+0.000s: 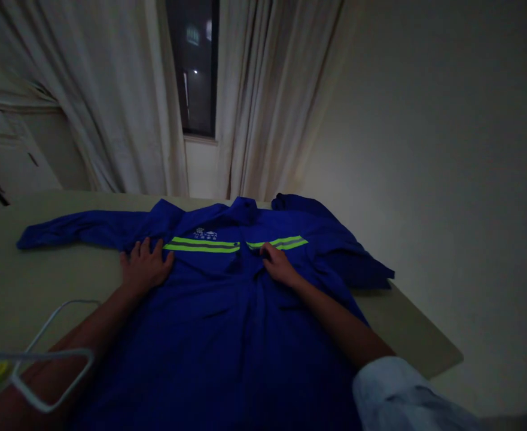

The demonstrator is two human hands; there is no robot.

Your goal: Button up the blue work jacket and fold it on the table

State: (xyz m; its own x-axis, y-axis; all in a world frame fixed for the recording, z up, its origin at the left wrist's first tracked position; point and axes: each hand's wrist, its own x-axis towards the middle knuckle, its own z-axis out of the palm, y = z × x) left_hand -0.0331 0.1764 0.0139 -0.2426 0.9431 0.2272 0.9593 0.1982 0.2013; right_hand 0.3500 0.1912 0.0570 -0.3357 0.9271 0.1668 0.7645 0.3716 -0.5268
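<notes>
A blue work jacket (204, 287) with a yellow-green reflective stripe across the chest lies spread front side up, its collar at the far end. White lettering shows above the stripe on its left part. My left hand (145, 263) rests flat on the jacket by the left armhole, fingers spread. At the front opening, my right hand (279, 263) is closed with its fingers pinching the jacket's edge near the right piece of stripe. One sleeve stretches out to the left; the other side bends down to the right.
The jacket lies on a pale greenish table (3, 263). Dark blue folded cloth (308, 205) sits behind its right shoulder. A white cable (61, 308) loops at lower left, over my left forearm. Curtains (124, 90), a window and a wall stand beyond.
</notes>
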